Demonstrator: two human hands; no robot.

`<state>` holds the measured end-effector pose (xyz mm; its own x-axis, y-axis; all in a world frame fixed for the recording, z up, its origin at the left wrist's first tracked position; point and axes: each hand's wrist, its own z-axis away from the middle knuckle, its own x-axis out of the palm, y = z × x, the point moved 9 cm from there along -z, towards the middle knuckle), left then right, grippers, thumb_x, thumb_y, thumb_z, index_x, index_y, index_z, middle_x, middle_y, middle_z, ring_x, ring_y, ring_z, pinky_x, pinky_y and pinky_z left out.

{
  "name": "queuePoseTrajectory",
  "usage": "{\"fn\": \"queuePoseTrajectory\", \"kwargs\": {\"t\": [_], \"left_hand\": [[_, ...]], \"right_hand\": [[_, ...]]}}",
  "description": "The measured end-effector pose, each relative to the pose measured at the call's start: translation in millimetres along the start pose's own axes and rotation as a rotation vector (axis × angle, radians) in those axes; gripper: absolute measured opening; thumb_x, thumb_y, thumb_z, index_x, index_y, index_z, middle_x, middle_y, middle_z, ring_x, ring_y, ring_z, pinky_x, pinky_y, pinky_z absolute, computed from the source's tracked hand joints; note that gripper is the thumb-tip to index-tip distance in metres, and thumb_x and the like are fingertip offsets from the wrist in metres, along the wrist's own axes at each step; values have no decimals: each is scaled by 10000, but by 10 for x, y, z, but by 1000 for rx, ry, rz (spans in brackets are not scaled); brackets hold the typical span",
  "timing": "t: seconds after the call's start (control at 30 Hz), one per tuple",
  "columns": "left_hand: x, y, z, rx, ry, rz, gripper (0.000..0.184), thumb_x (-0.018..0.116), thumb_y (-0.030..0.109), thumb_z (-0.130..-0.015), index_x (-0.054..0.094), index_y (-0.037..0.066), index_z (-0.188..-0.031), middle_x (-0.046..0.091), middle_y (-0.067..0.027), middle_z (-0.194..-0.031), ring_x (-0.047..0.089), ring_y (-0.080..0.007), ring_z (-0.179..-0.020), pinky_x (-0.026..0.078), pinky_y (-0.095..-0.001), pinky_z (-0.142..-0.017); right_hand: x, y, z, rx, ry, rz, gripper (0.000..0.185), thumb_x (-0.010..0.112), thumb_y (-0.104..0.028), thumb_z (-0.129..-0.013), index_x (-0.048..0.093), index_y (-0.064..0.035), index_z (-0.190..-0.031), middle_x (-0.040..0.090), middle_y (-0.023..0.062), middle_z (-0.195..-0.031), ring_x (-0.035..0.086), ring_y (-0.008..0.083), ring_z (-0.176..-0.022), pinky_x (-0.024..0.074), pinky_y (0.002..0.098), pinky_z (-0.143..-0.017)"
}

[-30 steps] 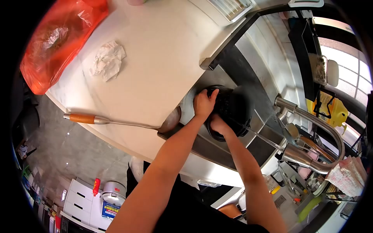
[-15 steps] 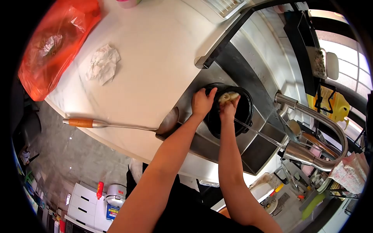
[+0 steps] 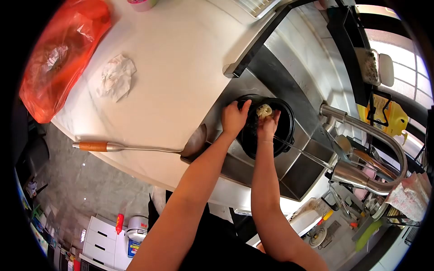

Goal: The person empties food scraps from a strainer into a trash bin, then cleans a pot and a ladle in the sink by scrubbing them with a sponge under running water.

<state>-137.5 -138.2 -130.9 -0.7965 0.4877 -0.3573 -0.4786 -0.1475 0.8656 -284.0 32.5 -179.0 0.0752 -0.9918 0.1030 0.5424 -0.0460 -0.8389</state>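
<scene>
Beside the tabletop [image 3: 167,81], the sink [image 3: 253,83] holds the pot [image 3: 290,119], gripped at its rim by the left hand [image 3: 233,119], and inside it a wad [image 3: 263,110], hidden one second ago, now shows clamped in the fingers of the right hand [image 3: 266,128], so the interior seems under work.

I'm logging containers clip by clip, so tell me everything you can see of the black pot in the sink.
The black pot looks round and glossy, with a rim and a small lug at its lower right; its material is unclear. It sits in the metal sink, mouth facing the camera. The left hand touches its left edge; the right hand holds a pale, crumpled item over its mouth. A stream from the faucet reaches it.
</scene>
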Motion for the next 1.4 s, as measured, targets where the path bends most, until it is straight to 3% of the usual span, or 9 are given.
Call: {"fn": "queuePoseTrajectory", "kwargs": {"t": [0.83, 0.97, 1.1, 1.17, 1.23, 1.27, 1.3, 1.37, 1.4], "left_hand": [[-35, 2, 6, -4, 2, -7, 504, 549, 446, -775, 519, -25, -598, 548, -239, -610, 550, -410, -614, 439, -460, -543], [-35, 2, 43, -17, 2, 22, 510, 573, 432, -773, 502, -39, -592, 525, -236, -576, 537, -401, -581, 413, -427, -525], [-25, 7, -18, 13, 24, 17, 512, 572, 434, -772, 520, -49, -610, 533, -239, -595, 542, -402, -594, 414, -425, -530], [-27, -12, 18, 23, 41, 2, 513, 572, 434, -771, 526, -52, -617, 535, -240, -601, 544, -403, -600, 415, -424, -533], [-28, -15, 8, -2, 23, 15, 508, 573, 436, -769, 538, -52, -631, 537, -236, -598, 547, -399, -606, 417, -425, -539], [-16, -16, 23, 1, 21, 15, 508, 573, 436, -769, 538, -52, -631, 537, -236, -598, 547, -399, -606, 417, -425, -539], [2, -28, 8, -14, 0, 9, 507, 562, 441, -770, 530, -42, -621, 546, -238, -619, 547, -405, -625, 423, -445, -564], [-13, -41, 1, -37, -17, -2, 505, 552, 446, -771, 521, -32, -612, 555, -239, -639, 547, -411, -643, 429, -464, -588], [-30, -18, 7, -65, -29, 12, 504, 553, 447, -771, 521, -30, -612, 554, -234, -631, 547, -409, -639, 429, -461, -588]], "right_hand": [[-170, 42, -55, 48, 157, -63, 677, 416, 43, -734, 244, -246, -1322, 397, 50, -1245, 515, 216, -903, 448, 284, -569], [144, -48, -13, -16, -56, -54, 673, 411, 55, -739, 246, -251, -1315, 402, 51, -1237, 527, 221, -920, 453, 277, -581], [-51, 27, -47, 72, 55, -30, 669, 412, 56, -750, 236, -233, -1327, 384, 42, -1258, 508, 214, -972, 453, 279, -580], [42, -19, 49, -4, 15, 54, 649, 415, 63, -746, 255, -183, -1325, 382, 65, -1263, 479, 233, -1033, 456, 306, -693], [331, -130, 187, -102, -171, 197, 616, 432, 60, -733, 297, -117, -1308, 384, 86, -1261, 453, 257, -1079, 413, 293, -816], [325, -430, 237, -583, -121, 981, 596, 465, 58, -709, 341, -59, -1280, 377, 121, -1263, 431, 296, -1100, 355, 282, -897], [388, -534, 350, -947, -145, 1310, 578, 484, 23, -713, 378, -112, -1265, 384, 120, -1259, 437, 324, -1086, 410, 318, -859], [152, -377, 164, -657, -208, 1890, 552, 483, -25, -728, 415, -205, -1245, 436, 137, -1204, 502, 325, -1016, 455, 384, -803], [-103, -277, -34, -697, -244, 1981, 467, 476, -66, -760, 465, -243, -1192, 420, 71, -1253, 554, 331, -938, 494, 393, -727]]}}
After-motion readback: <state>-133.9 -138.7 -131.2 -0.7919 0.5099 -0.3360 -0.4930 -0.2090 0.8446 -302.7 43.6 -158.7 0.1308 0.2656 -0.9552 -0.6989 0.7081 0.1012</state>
